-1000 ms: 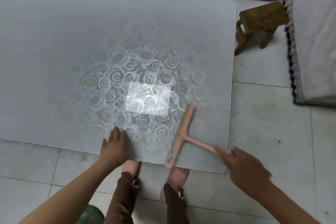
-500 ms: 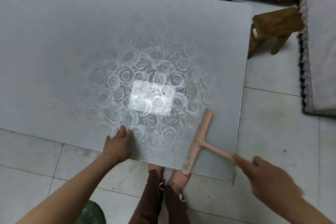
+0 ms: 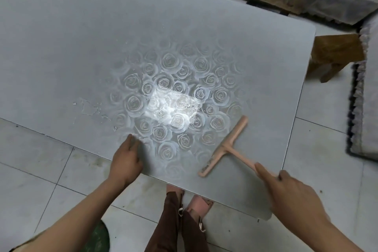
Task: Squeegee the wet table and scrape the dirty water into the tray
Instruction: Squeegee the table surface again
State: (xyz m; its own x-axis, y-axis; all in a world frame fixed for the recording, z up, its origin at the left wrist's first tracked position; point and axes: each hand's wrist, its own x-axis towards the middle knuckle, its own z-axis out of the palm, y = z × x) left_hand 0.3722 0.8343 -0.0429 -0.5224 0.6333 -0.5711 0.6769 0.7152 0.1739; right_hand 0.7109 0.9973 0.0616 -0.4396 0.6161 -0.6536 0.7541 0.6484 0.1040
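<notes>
Head view: the table [image 3: 61, 37] is grey with a rose print, and a glare patch sits mid-pattern. The right hand [image 3: 292, 194] is clamped on the handle of the pink squeegee [image 3: 223, 147]. Its blade lies slantwise on the table near the near right corner, with its lower end close to the near edge. The left hand [image 3: 126, 161] rests at the near edge with fingers flat on the top, holding nothing.

No tray shows. A green thing [image 3: 96, 237] by the left arm is too cropped to name.

The main risk follows from that. A pull toward the near edge with nothing under it would likely send dirty water onto the floor [image 3: 30, 159] and the feet [image 3: 196, 204] just below.

The water patches [image 3: 90, 107] lie well apart from the blade, on the left. A stroke started where the blade now sits would probably miss them.

The glare may hide a thin film, so streaks could go unnoticed. A slanted blade may also let water run off its lower end rather than gather.
</notes>
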